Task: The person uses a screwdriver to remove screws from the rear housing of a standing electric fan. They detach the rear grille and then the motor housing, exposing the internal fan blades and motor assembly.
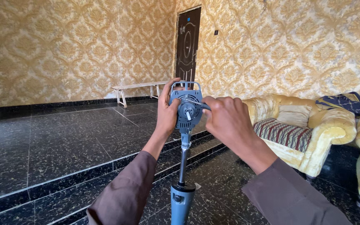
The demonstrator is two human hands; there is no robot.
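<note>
Blue-grey plastic fan motor housing (187, 109) with a carry handle on top sits on a thin metal pole (183, 160), which rises out of a thicker blue-grey plastic stand column (180, 204). The column's bottom is cut off by the lower frame edge, so the base and where it rests on the glossy black tiled floor (55, 146) cannot be seen. No blade or guard visible on the housing; the short motor shaft (188, 115) sticks out of the centre toward the camera. Long axis of the stand is upright, leaning slightly right toward the top; the housing face points back at the wearer.

Left hand (166, 111) wraps the left side of the housing, fingers hidden behind it, thumb up near the handle: gripping firmly. Right hand (226, 121) is closed at the right edge of the housing, fingertips pinched on a thin dark bit that pokes toward the shaft; what that bit is cannot be made out, the knuckles cover it. Both brown sleeves are cut off at the bottom edge.

The stand is mid-frame, above the black floor steps. Behind: pale wooden bench (140, 88) by the far wall, dark door (188, 43), yellow upholstered sofa (305, 133) with striped seat cushion on the right, partly cropped.
</note>
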